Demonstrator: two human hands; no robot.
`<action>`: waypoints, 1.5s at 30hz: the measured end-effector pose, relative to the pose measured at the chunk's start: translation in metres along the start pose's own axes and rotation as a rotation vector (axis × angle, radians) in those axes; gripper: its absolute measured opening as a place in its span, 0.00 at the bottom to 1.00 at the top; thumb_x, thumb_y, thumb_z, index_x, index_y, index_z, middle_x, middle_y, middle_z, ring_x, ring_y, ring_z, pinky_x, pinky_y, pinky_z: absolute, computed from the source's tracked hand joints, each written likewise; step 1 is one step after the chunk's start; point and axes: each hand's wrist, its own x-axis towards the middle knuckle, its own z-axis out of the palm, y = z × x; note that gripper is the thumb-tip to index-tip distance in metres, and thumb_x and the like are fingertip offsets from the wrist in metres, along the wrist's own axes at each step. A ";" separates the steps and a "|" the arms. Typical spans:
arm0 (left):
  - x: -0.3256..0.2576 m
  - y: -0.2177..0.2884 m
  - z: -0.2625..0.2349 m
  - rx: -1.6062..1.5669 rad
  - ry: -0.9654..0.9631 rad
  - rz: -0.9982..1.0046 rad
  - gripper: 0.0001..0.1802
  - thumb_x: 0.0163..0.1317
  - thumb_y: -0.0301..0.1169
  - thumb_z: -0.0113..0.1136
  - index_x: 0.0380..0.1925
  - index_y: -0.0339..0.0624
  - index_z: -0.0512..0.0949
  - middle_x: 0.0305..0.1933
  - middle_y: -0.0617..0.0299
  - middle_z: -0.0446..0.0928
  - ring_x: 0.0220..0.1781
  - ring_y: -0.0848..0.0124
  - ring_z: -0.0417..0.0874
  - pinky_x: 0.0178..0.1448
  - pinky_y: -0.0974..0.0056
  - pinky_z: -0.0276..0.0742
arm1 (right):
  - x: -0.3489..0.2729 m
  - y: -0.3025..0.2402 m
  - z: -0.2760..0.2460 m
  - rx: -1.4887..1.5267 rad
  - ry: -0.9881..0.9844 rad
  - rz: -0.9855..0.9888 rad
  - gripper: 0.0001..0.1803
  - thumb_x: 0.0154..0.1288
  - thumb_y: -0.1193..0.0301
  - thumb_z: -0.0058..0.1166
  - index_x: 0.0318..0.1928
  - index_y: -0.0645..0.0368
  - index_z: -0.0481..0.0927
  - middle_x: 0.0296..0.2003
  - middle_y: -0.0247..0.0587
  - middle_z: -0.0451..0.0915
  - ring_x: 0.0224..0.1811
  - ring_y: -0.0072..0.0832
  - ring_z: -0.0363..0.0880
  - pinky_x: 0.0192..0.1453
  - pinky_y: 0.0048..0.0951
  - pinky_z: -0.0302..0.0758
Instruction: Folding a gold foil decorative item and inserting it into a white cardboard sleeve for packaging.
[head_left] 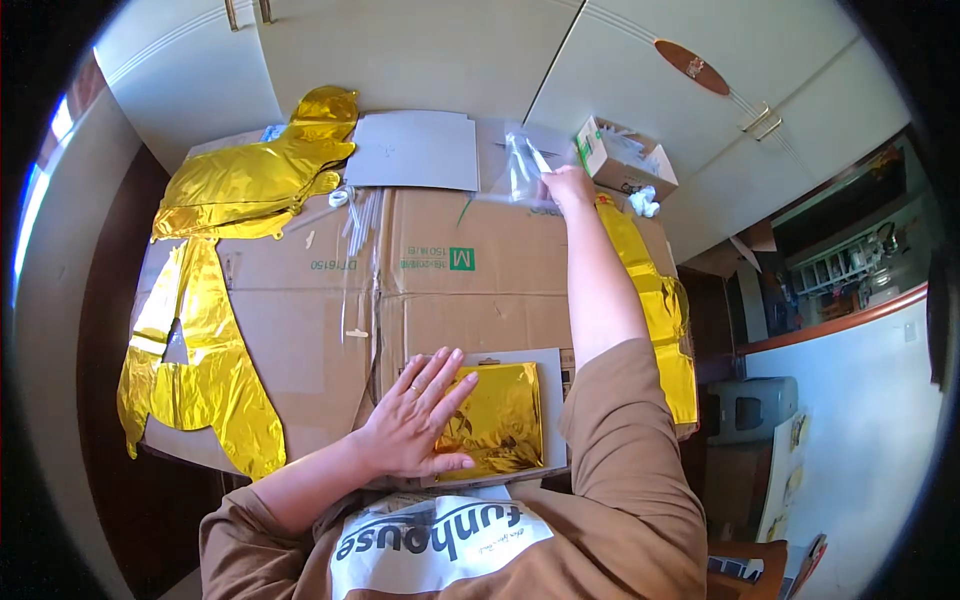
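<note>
My left hand [425, 412] lies flat with fingers outstretched at the left side of a folded gold foil balloon [508, 420], partly covering it. Under that shiny packet is a grey card [553, 400], close to my body at the table's near edge. My right arm reaches to the far side, where my right hand [570, 187] is closed on a clear plastic bag [522, 165]. The bag is slightly blurred. A flat gold foil balloon shaped like a letter A [235, 390] lies at the left, below a pile of gold foil balloons [235, 185].
Flattened cardboard [480, 245] covers the table. A grey board [415, 150] lies at the back. Clear straws [362, 222] and a white roll [338, 198] lie beside it. At the right are an open box [655, 170], crumpled white tissue [644, 202] and more gold foil [665, 320]. Cabinets [420, 50] stand behind.
</note>
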 end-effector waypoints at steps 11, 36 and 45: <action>0.054 0.001 -0.088 0.151 0.651 0.025 0.27 0.48 0.37 0.77 0.48 0.45 0.79 0.60 0.53 0.75 0.61 0.51 0.75 0.63 0.48 0.70 | -0.184 -0.071 -0.091 -0.100 0.269 -0.848 0.10 0.60 0.66 0.61 0.28 0.59 0.82 0.31 0.47 0.83 0.35 0.48 0.83 0.40 0.47 0.79; 0.080 -0.076 -0.013 0.350 0.466 -0.072 0.05 0.63 0.31 0.61 0.35 0.45 0.75 0.34 0.56 0.78 0.34 0.50 0.84 0.37 0.48 0.82 | -0.402 0.059 0.002 -0.008 0.340 -0.653 0.28 0.61 0.63 0.68 0.58 0.64 0.74 0.49 0.53 0.81 0.54 0.50 0.79 0.62 0.46 0.72; 0.065 -0.068 -0.003 0.417 0.440 0.064 0.07 0.57 0.32 0.62 0.32 0.45 0.75 0.31 0.59 0.76 0.31 0.57 0.84 0.35 0.53 0.80 | -0.524 0.118 -0.016 0.538 0.575 -0.061 0.24 0.68 0.69 0.63 0.60 0.63 0.72 0.54 0.47 0.79 0.56 0.33 0.78 0.57 0.32 0.73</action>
